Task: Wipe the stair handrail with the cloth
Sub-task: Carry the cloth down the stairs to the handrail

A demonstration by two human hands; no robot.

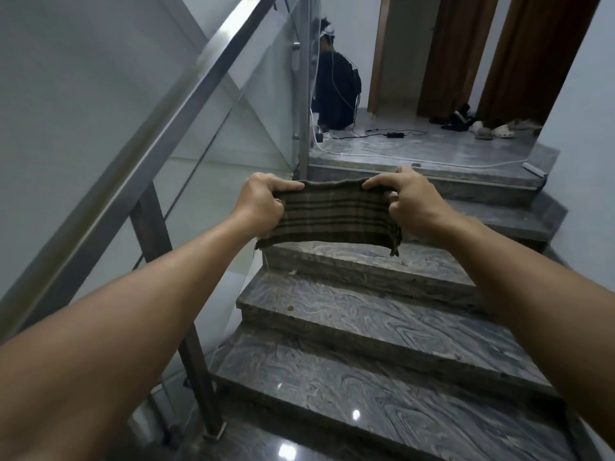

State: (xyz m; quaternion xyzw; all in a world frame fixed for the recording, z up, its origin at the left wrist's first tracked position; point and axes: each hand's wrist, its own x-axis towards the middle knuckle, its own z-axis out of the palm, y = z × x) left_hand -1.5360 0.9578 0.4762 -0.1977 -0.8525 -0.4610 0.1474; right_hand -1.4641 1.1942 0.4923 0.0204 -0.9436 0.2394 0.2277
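Head view.

Cloth [336,214]: plaid, brown and dark, held stretched flat between both hands out in front of the body, above the steps [382,321]. The lower edge hangs free and frayed.

Left hand [263,201]: closed on the cloth's left end, thumb on top, fingers curled beneath.

Right hand [409,201]: closed on the right end in the same pinch.

Handrail [159,141]: a metal bar running up the left side, over a glass panel [233,104] and posts. It is well apart from the cloth; no contact is made.

Landing [432,148]: cables and shoes are seen on it, with a seated person behind the top post.

Step in hand, as judged: the cloth is being readied, spread or about to be folded; wiping is not yet begun.

Next move, as judged: the cloth is to be carried left, laid or wrapped over the rail, pressed down and drawn along its length. One hand would suffice for this.
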